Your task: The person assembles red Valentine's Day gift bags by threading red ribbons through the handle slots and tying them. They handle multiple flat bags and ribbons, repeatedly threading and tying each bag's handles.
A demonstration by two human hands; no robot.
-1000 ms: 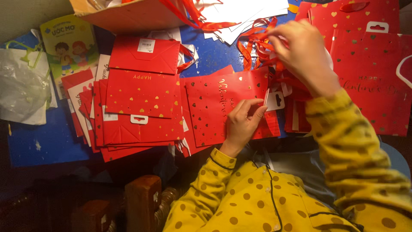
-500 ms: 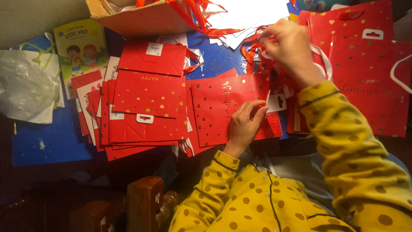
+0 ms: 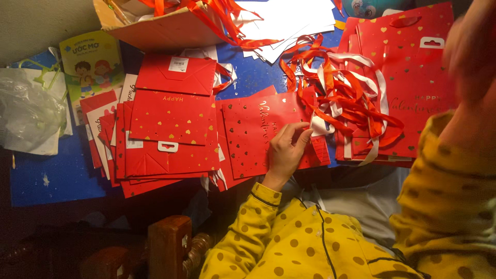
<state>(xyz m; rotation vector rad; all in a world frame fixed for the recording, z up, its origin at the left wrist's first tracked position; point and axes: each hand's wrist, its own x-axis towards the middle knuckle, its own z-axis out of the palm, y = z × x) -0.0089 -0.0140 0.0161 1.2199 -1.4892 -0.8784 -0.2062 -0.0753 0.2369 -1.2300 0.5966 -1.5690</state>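
Warmly and unevenly lit from above, brightest on the white paper sheets (image 3: 294,23) at the top, yellowish over the red gift bags (image 3: 173,129). Deeply shadowed along the bottom left, around the wooden chair (image 3: 170,248). Sharp at centre, heavily motion-blurred at the right hand (image 3: 473,49); faintly glinting on gold print.

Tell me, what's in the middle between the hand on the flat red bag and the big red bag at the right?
In the head view, a tangle of red and white ribbons lies between the left hand and the big red bag.
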